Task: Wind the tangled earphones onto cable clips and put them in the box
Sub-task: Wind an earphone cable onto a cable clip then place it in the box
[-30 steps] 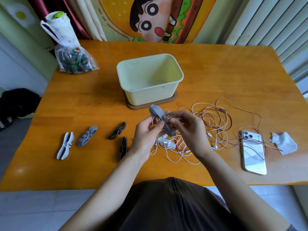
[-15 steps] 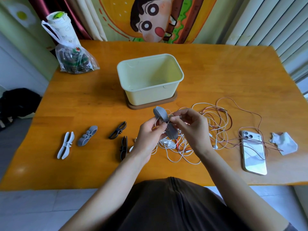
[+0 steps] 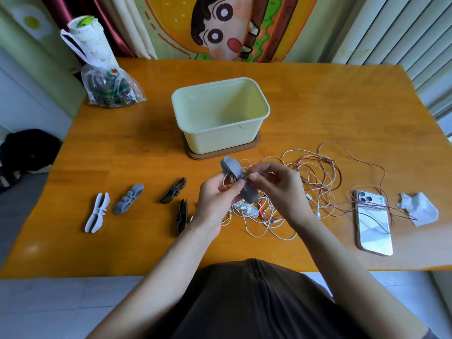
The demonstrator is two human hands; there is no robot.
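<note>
- Grey, wing-shaped silicone cable clip sat between both hands above the near middle of the table. Over the last second only its tilt had shifted slightly.
- The left hand gripped the clip's waist, thumb curled over the wound loops. The right hand pinched the copper-pink earphone cable right against the clip.
- A small coil of that cable ringed the clip's middle, while most of its length still trailed loose to the right. Winding of this first set looked under way but far from done.
- The white earphones lay tangled on the table beneath the hands.
- The pale yellow plastic box stood on a brown mat just beyond the hands, with no clip seen inside.
- Spare clips waited at the left: a whitish clip, a second grey clip and two black clips.
- The orange-brown wooden table also carried a white phone, a crumpled tissue and a clear plastic bag.
- A cartoon-printed curtain hung behind, and pale floor tiles showed below.
</note>
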